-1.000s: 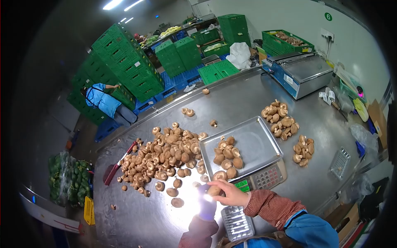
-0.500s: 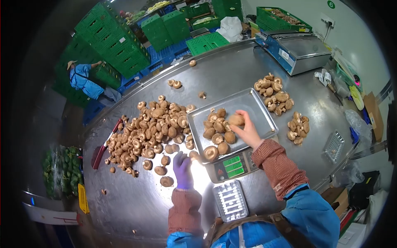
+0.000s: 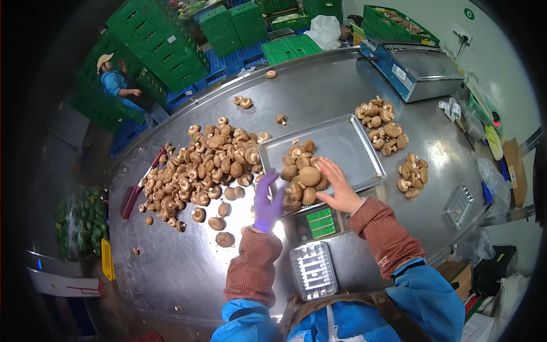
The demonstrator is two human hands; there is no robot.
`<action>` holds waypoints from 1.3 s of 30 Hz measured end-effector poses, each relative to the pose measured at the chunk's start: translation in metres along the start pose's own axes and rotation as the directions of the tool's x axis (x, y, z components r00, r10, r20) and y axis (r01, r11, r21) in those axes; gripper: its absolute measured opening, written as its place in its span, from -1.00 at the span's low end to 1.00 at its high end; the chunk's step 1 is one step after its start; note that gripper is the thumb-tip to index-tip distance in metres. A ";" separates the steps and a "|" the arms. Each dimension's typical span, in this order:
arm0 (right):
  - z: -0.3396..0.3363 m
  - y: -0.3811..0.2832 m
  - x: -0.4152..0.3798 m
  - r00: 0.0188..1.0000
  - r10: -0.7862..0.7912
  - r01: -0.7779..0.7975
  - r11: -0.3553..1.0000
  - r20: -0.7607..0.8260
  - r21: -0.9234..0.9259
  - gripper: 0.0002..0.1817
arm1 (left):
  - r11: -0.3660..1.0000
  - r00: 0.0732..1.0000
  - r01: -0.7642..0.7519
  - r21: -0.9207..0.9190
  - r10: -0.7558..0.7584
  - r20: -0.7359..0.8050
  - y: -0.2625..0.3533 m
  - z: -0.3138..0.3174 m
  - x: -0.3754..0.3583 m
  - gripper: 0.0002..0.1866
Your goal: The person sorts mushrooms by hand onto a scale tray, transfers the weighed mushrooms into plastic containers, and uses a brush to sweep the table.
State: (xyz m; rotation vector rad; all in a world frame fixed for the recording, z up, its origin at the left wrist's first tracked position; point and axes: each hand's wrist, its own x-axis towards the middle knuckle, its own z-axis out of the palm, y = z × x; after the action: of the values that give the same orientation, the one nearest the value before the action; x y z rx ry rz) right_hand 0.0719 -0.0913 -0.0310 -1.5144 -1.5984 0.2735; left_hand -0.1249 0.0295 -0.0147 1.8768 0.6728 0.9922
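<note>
A metal tray (image 3: 356,145) rests on a scale with a lit green display (image 3: 321,222). Shiitake mushrooms (image 3: 309,176) are heaped in its left half, between my two hands. My left hand (image 3: 266,200), in a purple glove, is at the tray's left edge with thumb and fingers apart, close against the heap. On the other side, my bare right hand (image 3: 341,191) has its fingers stretched out beside the mushrooms. Whether either palm presses on them is hard to see. Below the scale lies a clear plastic punnet (image 3: 314,271).
Left of the tray spreads a large mushroom pile (image 3: 199,165), with a red-handled knife (image 3: 139,191) beside it. Smaller mushroom groups (image 3: 413,174) sit to the right. A blue machine (image 3: 407,71) stands at the back right. A person (image 3: 122,85) stands near green crates (image 3: 154,43).
My right hand has let go of a mushroom over the tray and opened. My left hand has moved up from the table to the heap. The person at the back has turned.
</note>
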 end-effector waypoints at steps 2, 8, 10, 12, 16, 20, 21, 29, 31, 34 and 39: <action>-0.004 0.000 -0.004 0.997 0.071 -0.068 0.995 -0.036 0.079 -0.20 | 0.984 0.985 0.102 -0.144 -0.120 -0.127 -0.015 -0.007 -0.014 -0.58; -0.003 0.013 -0.010 0.929 0.355 -0.279 0.858 -0.106 0.432 -0.31 | 0.934 0.941 0.263 -0.243 -0.304 -0.150 -0.025 -0.003 -0.063 -0.51; 0.000 0.013 -0.004 0.902 0.426 -0.343 0.810 -0.074 0.476 -0.32 | 0.911 0.936 0.293 -0.289 -0.335 -0.105 -0.019 0.003 -0.062 -0.50; 0.006 0.013 0.006 0.871 0.490 -0.401 0.758 -0.042 0.515 -0.32 | 0.860 0.925 0.349 -0.372 -0.381 -0.015 -0.015 0.010 -0.056 -0.46; 0.018 0.007 0.027 0.866 0.498 -0.437 0.789 -0.035 0.431 -0.30 | 0.788 0.911 0.377 -0.487 -0.409 0.045 -0.021 0.022 -0.027 -0.44; 0.045 0.006 0.033 0.880 0.459 -0.420 0.873 -0.125 0.249 -0.29 | 0.643 0.892 0.405 -0.650 -0.435 0.125 -0.042 0.036 0.005 -0.37; 0.050 0.005 0.033 0.878 0.454 -0.437 0.890 -0.153 0.134 -0.30 | 0.657 0.879 0.449 -0.605 -0.445 0.170 -0.035 0.039 0.012 -0.41; 0.030 0.008 0.019 0.855 0.453 -0.357 0.868 -0.254 0.347 -0.32 | 0.792 0.898 0.432 -0.432 -0.421 0.127 -0.027 0.030 0.007 -0.43; 0.021 0.001 0.011 0.830 0.487 -0.379 0.850 -0.270 0.367 -0.36 | 0.989 0.989 0.149 -0.026 -0.149 -0.006 -0.025 0.028 -0.008 -0.42; 0.020 0.003 -0.001 0.786 0.497 -0.380 0.858 -0.368 0.347 -0.46 | 0.919 0.998 -0.056 0.391 0.063 -0.005 0.016 0.036 -0.018 -0.42; 0.017 0.000 -0.010 0.774 0.496 -0.357 0.855 -0.393 0.376 -0.54 | 0.916 0.978 -0.140 0.376 0.188 -0.094 0.020 0.035 -0.014 -0.45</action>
State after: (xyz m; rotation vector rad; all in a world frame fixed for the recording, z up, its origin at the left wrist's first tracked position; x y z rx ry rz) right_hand 0.0585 -0.0936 -0.0452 -1.5572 -0.7675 0.3327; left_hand -0.1017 -0.0070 -0.0122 2.2404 0.8335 1.1642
